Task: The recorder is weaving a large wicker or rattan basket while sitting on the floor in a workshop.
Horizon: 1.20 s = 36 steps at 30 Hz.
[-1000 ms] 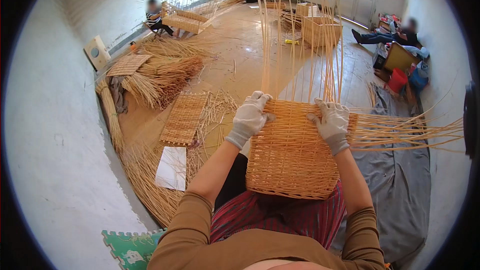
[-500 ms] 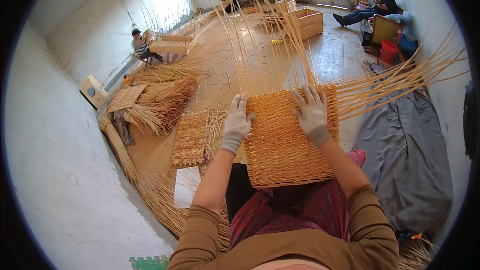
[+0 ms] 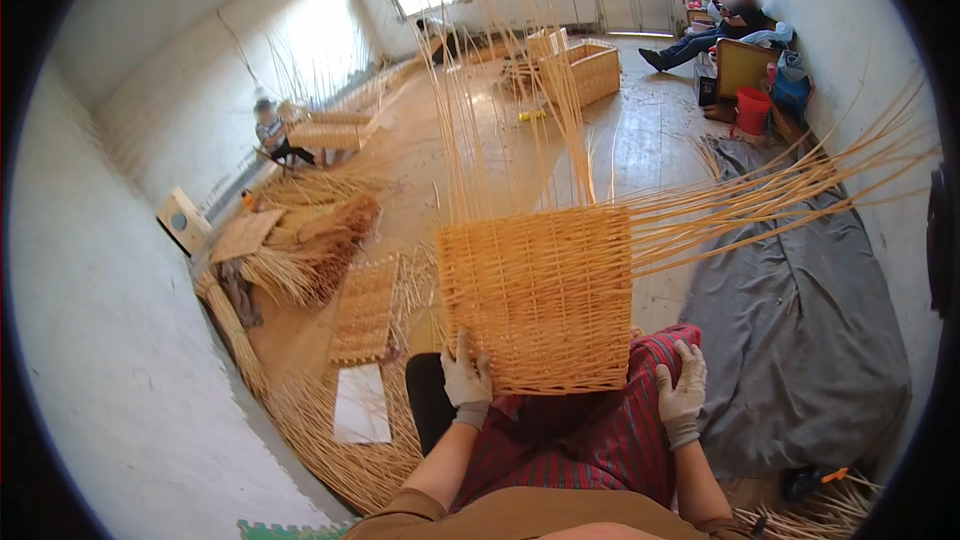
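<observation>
A woven wicker panel [image 3: 535, 300], roughly square and honey-coloured, rests tilted on my lap. Long loose rods [image 3: 770, 195] stick out from its right edge, and more upright rods [image 3: 570, 130] rise from its far edge. My gloved left hand [image 3: 467, 380] lies at the panel's lower left corner, touching it with fingers stretched out and apart. To the right of the panel, my gloved right hand [image 3: 682, 395] is open and holds nothing. It is over the red striped apron [image 3: 590, 450] on my right thigh, apart from the wicker.
Another woven panel [image 3: 365, 310] and bundles of rods [image 3: 330, 240] lie on the left floor. A grey cloth [image 3: 800, 330] covers the right floor. Wicker boxes [image 3: 585, 75] stand farther off. Co-workers sit at left, at the back and by the right wall, near a red bucket [image 3: 751, 112].
Both hands have come down toward me from the panel's far part. My left hand is now at its lower left corner; my right hand has left it. The panel appears farther left and lower.
</observation>
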{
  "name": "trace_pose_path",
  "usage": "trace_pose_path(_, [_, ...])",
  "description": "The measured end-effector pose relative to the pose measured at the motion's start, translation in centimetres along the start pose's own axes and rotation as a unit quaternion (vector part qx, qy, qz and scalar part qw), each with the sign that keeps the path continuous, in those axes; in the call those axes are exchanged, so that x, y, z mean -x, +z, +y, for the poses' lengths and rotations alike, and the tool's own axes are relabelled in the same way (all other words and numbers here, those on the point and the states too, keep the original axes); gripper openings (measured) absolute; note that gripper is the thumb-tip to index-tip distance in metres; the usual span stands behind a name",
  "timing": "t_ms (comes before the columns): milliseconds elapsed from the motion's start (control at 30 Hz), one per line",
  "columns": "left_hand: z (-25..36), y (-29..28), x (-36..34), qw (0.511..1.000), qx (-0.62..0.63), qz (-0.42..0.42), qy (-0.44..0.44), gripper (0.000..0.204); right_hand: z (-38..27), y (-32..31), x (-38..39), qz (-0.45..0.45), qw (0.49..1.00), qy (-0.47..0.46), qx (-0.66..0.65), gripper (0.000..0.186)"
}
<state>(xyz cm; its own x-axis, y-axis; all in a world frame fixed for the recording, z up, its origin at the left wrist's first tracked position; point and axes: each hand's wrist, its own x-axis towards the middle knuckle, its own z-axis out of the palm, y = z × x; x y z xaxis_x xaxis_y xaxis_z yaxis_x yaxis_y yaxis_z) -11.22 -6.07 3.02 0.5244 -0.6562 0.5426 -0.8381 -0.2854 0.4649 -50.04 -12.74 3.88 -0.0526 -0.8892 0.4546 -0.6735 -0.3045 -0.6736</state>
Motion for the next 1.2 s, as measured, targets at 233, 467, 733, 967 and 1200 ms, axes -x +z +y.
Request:
trace_pose_path(233, [1.4, 0.5, 0.4, 0.997, -0.040, -0.024, -0.054, 0.065, 0.0, 0.2, 0.3, -0.007, 1.000, 0.027, -0.011, 0.055])
trace_pose_path(467, [1.8, 0.4, 0.2, 0.998, -0.046, -0.016, -0.048, 0.066, -0.6, 0.3, -0.1, -0.015, 1.000, 0.016, -0.022, 0.054])
trace_pose_path(733, [2.0, -0.6, 0.4, 0.999, 0.015, -0.008, -0.042, 0.065, -0.8, 1.8, -0.1, -0.012, 1.000, 0.003, -0.020, 0.053])
trace_pose_path(967, [2.1, -1.5, 0.0, 0.984, 0.163, -0.038, -0.054, 0.063, -7.6, 3.5, 0.4, -0.042, 0.985, -0.070, 0.152, 0.060])
trace_pose_path(1200, [1.1, -2.1, 0.1, 0.977, 0.194, -0.060, -0.063, 0.063, -11.5, 12.4, 4.8, -0.156, 0.959, -0.197, 0.133, 0.087])
